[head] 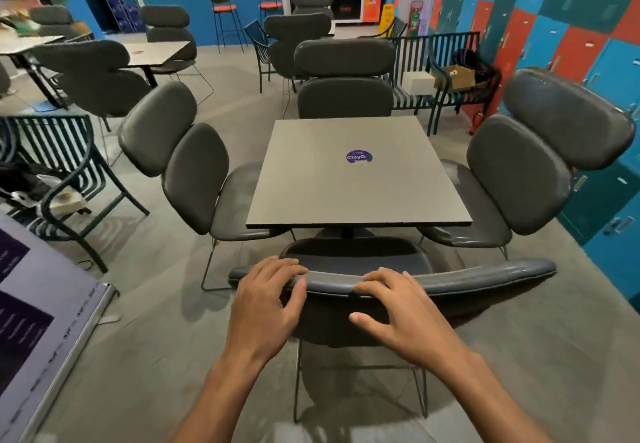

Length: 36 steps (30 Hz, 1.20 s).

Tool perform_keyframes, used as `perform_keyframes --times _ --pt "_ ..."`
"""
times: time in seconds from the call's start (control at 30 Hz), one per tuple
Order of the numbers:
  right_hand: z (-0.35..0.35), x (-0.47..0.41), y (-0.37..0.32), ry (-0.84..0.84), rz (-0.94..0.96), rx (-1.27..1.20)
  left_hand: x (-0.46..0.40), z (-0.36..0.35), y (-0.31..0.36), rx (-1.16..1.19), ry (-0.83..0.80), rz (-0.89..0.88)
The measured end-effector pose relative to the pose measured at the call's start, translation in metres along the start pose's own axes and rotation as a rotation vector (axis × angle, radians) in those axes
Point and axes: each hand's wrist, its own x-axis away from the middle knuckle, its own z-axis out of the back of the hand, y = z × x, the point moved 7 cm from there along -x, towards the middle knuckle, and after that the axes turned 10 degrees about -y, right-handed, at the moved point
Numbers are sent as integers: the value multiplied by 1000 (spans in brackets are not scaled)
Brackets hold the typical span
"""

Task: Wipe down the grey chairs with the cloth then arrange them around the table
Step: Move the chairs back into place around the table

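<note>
1. Left hand (265,307) grips the top edge of the near grey chair (450,278): fingers curled over the headrest, thumb pressed against its back.
2. Right hand (398,314) lies on the same headrest, just right of the left fingers; its fingers are spread and bent over the top edge, thumb stretched left across the back.
3. Beyond the fingertips stands the square table (349,183), the near chair's seat reaching under its front edge.
4. Left of the fingers sits the left chair (194,169); straight ahead, past the table, the far chair (344,79); to the right, the right chair (519,172).
</note>
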Motion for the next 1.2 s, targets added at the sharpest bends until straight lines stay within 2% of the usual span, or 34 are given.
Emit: perform_keyframes --times 0.33,0.57,0.9,1.2 --pt "-4 -35 -72 -47 302 -94 56 44 -23 -90 117 249" --pt "-20 -54 -111 -76 369 -82 85 64 -57 -82 162 391" --pt "-53 -114 -180 -75 276 -53 77 107 -146 -16 92 436" --pt "-109 -169 -252 -67 164 -96 75 154 -252 -17 -69 399"
